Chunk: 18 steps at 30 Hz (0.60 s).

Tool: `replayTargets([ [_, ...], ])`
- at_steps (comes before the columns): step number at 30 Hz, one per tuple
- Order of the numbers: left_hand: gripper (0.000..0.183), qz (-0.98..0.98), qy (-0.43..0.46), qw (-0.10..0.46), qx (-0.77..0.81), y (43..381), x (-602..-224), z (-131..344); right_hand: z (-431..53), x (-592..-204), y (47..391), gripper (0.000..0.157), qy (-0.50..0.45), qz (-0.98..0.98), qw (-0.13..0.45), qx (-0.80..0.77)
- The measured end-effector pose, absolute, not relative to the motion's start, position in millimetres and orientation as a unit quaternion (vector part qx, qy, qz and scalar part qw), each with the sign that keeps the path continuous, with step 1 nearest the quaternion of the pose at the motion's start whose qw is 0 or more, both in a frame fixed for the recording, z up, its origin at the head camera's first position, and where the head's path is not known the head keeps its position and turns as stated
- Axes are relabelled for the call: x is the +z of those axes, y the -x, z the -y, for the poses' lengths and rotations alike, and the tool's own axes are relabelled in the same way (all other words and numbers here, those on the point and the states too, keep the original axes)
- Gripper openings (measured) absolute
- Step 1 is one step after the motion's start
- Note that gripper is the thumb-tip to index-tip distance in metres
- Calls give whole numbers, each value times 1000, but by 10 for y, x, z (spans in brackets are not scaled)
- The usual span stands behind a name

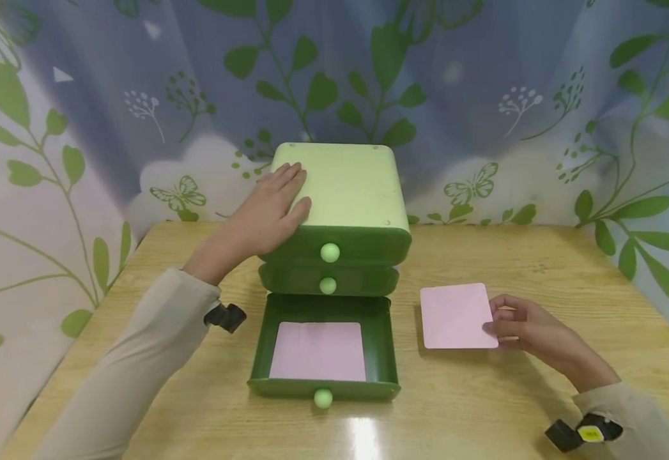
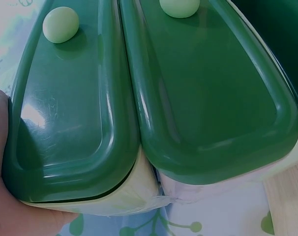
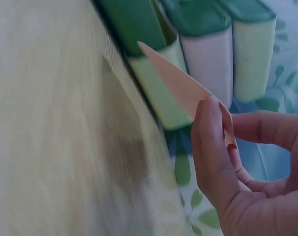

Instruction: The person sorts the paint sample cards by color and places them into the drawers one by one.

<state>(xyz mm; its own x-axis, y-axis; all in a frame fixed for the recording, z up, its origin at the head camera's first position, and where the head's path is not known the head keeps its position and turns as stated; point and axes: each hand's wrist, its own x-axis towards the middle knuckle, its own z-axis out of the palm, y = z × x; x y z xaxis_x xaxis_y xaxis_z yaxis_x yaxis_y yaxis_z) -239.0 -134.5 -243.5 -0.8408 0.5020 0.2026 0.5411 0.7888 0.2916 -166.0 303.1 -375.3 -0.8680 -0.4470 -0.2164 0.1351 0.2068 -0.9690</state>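
A small desktop drawer unit [image 1: 348, 185] with a pale green top and dark green fronts stands in the middle of the table. My left hand [image 1: 268, 214] rests on its top left edge, fingers extended over the top. The bottom drawer [image 1: 380, 348] is pulled out, and a square pink card [image 1: 317, 351] lies flat inside. To the right of the unit, my right hand [image 1: 532, 332] pinches another pink card [image 1: 457, 316] by its right edge, between thumb and fingers. In the right wrist view this card [image 3: 176, 83] is seen nearly edge-on, raised over the wooden surface.
The top drawer [image 1: 363, 248] and middle drawer [image 1: 363, 281] are closed, each with a round light green knob. A wooden table [image 1: 484, 409] carries the unit. Behind it hangs a leaf-and-butterfly patterned curtain [image 1: 334, 70], which continues along both sides.
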Motion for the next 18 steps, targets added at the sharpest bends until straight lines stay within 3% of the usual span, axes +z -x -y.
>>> replayTargets([
  [18,63,945,272,54,-173,2377,-2425,1327,-2631,-3725,1286,22,196,-630,280,-697],
])
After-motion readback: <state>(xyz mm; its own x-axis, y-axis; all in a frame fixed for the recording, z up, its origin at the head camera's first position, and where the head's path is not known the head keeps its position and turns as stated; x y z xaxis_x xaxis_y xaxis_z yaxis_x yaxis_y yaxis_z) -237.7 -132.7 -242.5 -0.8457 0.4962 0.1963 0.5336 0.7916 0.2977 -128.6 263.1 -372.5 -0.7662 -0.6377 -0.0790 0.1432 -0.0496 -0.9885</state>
